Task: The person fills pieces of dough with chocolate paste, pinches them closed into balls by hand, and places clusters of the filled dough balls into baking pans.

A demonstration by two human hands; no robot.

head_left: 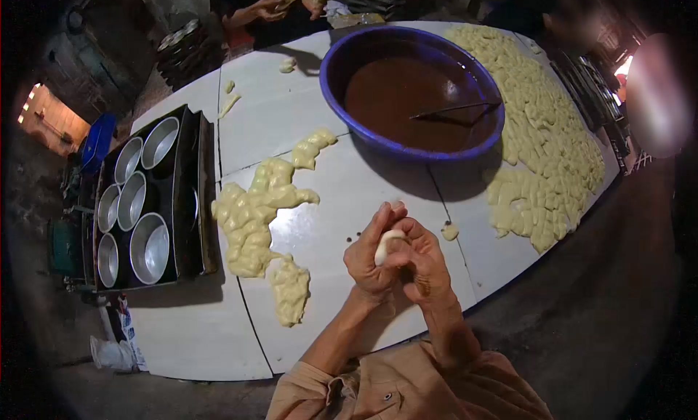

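Note:
A small pale piece of dough (389, 244) sits between my two hands, in front of my body and above the white table. My left hand (369, 259) is wrapped round its left side. From the right, my right hand (423, 264) presses on it with bent fingers, so part of the dough is hidden. Just beyond the hands, a few dark bits lie on the tabletop, and a little lump of dough (450, 232) is to the right. Left of my hands spreads a patch of soft dough lumps (262, 202), with a separate clump (289, 293) nearer me.
A purple basin (342, 111) of brown liquid, with a dark stick (454, 110) in it, stands at the table's far side. Many dough pieces (545, 129) cover the right. A black tray (185, 202) holds several round metal tins (150, 249). Across the table, another person's hands (270, 8) hold dough.

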